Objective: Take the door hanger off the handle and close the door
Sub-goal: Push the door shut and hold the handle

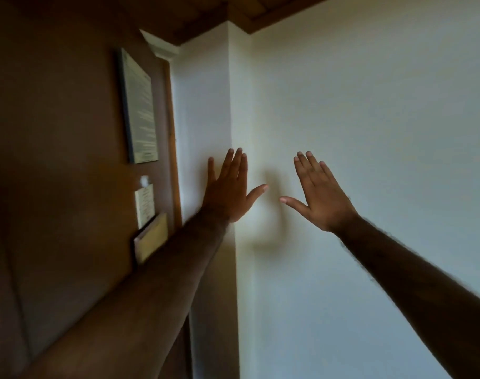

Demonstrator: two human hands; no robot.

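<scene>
Nearest the lens is the left forearm, running from lower left of frame up toward centre. Left hand [227,191] is flat, fingers spread, grasping nothing, its back to the camera, over the corner of the white wall [370,132]; can't tell if the palm touches. Right hand [319,192], centre-right, is likewise splayed and empty, held up before the plain wall, thumbs of both hands pointing at each other w/ a gap between.

The door [55,160], dark brown, fills the left of frame. On it: a framed notice [139,105] upper left of centre, a small card [145,206] below that, and a pale holder w/ paper [151,237] lower still, just beside the left forearm. No handle or door hanger shows in view; prob. lower on the door, out of frame or behind the arm.

Key relation: door lies left of both hands, long axis vertical, so left hand is nearer. Judging by that, the reach would go down and leftward, not yet begun.
</scene>
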